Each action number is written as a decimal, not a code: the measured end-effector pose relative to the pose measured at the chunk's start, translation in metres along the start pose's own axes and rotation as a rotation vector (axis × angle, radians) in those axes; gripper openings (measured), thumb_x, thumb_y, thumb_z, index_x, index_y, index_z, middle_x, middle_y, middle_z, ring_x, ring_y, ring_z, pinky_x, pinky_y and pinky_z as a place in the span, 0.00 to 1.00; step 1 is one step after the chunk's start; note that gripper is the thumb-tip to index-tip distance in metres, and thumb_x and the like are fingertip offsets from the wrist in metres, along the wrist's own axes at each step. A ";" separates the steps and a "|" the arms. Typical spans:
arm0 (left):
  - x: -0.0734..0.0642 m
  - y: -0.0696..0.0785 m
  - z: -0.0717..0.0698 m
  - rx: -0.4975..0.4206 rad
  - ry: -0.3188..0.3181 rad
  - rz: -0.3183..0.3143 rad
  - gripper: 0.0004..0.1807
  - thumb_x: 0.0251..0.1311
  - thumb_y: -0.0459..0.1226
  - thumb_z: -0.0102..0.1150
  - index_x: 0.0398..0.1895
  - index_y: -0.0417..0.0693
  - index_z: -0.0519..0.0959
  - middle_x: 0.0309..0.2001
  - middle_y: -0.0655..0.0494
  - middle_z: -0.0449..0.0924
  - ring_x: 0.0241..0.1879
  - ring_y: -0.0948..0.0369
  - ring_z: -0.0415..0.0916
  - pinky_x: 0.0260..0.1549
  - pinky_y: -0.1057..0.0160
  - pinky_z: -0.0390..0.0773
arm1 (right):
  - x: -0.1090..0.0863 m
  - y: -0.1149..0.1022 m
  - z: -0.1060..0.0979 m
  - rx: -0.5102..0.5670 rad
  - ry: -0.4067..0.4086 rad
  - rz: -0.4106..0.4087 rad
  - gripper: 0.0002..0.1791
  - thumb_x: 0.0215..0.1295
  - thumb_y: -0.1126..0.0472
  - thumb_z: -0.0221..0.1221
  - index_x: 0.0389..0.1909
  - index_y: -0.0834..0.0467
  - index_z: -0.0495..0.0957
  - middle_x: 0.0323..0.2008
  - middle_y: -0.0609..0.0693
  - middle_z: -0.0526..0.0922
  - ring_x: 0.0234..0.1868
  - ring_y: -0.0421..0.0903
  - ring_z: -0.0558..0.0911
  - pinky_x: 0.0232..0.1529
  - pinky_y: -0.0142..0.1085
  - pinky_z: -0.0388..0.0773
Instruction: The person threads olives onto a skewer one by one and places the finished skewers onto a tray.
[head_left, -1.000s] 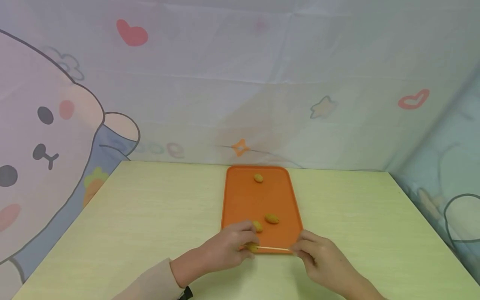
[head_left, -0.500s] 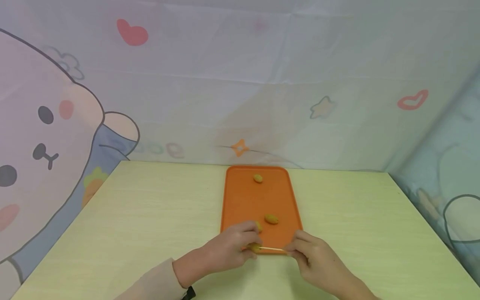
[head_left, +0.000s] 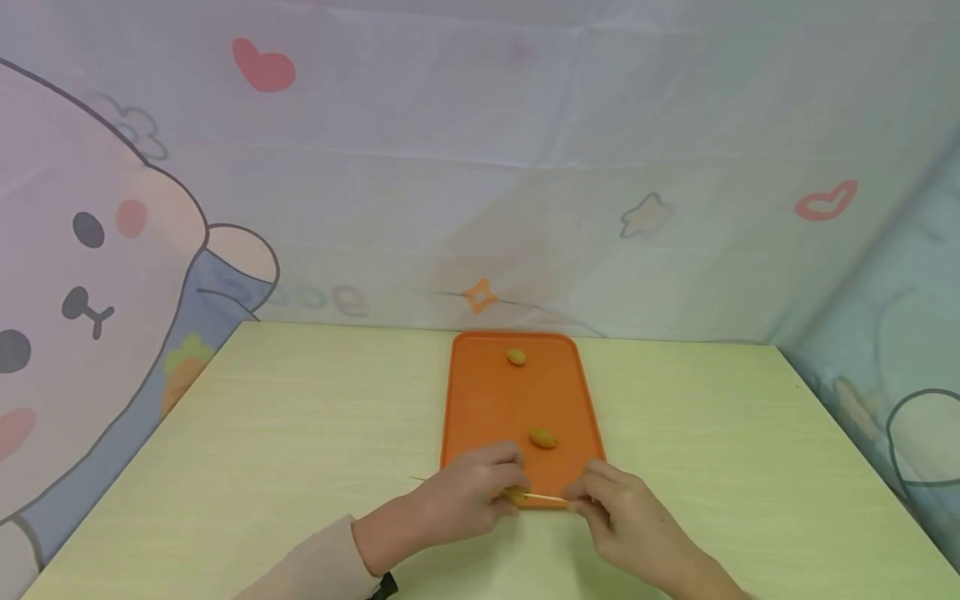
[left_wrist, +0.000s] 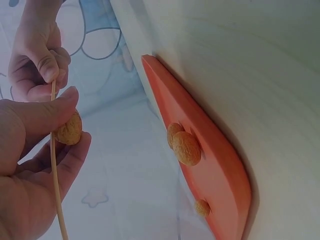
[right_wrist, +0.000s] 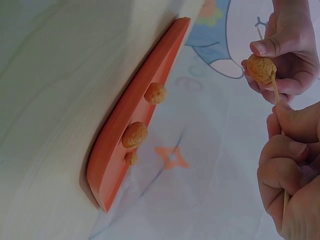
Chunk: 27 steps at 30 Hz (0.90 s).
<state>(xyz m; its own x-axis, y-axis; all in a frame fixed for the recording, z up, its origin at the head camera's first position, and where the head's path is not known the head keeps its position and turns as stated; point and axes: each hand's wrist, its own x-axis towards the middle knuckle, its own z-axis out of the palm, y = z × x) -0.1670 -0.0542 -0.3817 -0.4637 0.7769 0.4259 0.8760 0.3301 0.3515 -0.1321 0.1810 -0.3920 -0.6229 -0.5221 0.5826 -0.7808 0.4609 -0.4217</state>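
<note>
Between thumb and fingers, my left hand point(head_left: 476, 492) pinches a golden-brown, wrinkled ball of food point(right_wrist: 261, 69) above the tray's near edge. My right hand point(head_left: 630, 517) grips a thin wooden skewer point(head_left: 545, 497) to the right of it. In the right wrist view the skewer meets the ball's near side, and a thin length shows beyond it. The left wrist view shows the skewer running past the ball's edge; whether it pierces the ball I cannot tell. Behind the hands lies an orange tray point(head_left: 487, 400) with loose balls, including one in the middle point(head_left: 543, 438).
Near the tray's far edge sits a smaller-looking ball point(head_left: 516, 357). Another ball point(right_wrist: 156, 93) on the tray is hidden behind my left hand in the head view. The pale table point(head_left: 337, 400) ends at a printed cloth backdrop point(head_left: 420, 167).
My right hand has shifted left, and my left hand slightly right, so less skewer shows between them. The skewer's thin end now shows left of my left hand, which covers one tray ball.
</note>
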 end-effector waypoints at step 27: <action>0.003 0.000 0.008 -0.030 -0.007 -0.005 0.11 0.47 0.26 0.71 0.35 0.40 0.83 0.34 0.56 0.72 0.31 0.67 0.70 0.33 0.83 0.71 | 0.008 -0.001 0.013 0.057 -0.063 0.087 0.08 0.58 0.72 0.63 0.29 0.56 0.78 0.26 0.42 0.75 0.25 0.29 0.68 0.21 0.23 0.71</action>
<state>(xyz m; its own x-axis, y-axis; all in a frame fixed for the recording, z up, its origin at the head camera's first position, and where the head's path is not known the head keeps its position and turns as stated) -0.1673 -0.0477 -0.3869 -0.4674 0.7790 0.4180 0.8690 0.3180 0.3791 -0.1372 0.1665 -0.3961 -0.6885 -0.5271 0.4981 -0.7243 0.4655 -0.5086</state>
